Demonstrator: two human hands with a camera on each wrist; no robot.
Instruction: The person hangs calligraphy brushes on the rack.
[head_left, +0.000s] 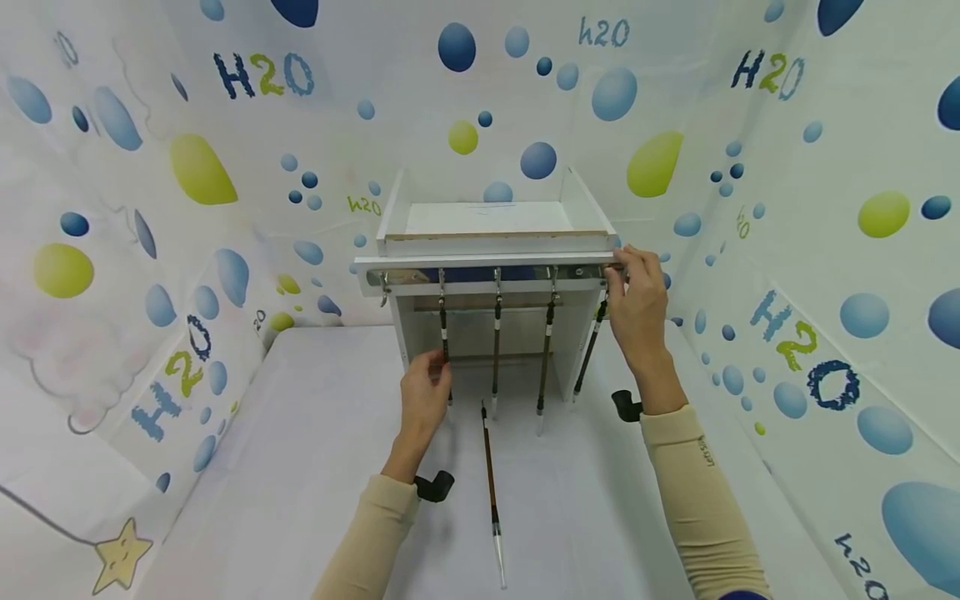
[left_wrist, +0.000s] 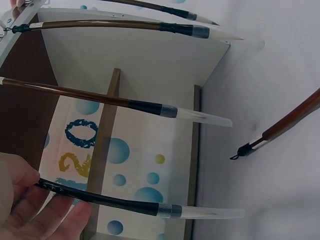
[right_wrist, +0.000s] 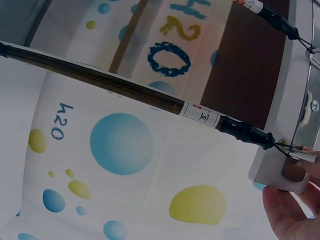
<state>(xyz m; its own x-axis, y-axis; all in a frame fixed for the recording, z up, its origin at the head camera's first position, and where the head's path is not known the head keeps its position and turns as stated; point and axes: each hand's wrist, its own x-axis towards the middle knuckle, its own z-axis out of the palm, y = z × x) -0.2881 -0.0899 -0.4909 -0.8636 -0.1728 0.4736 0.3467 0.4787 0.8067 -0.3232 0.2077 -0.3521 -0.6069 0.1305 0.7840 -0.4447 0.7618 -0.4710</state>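
A white shelf unit [head_left: 480,243] carries a metal hook rail [head_left: 525,273] along its front, with several calligraphy brushes hanging tips down. My left hand [head_left: 423,396] pinches the leftmost hanging brush [left_wrist: 115,200] by its dark handle, thumb in front and fingers behind; its white tip has a clear cap. At the rail's right end, my right hand [head_left: 641,300] grips the board's corner, fingers beside the last hook. From that hook a brown brush [right_wrist: 100,80] with a white label hangs by its black loop, slanting in the head view. Two more brushes hang between the hands, including a middle brush [left_wrist: 75,92].
A loose brush [head_left: 490,475] lies on the white tabletop [head_left: 300,467] in front of the unit, capped tip toward me. The far-left hook [head_left: 385,287] bears no brush. Walls printed with blue and green drops [head_left: 615,93] surround the table on three sides.
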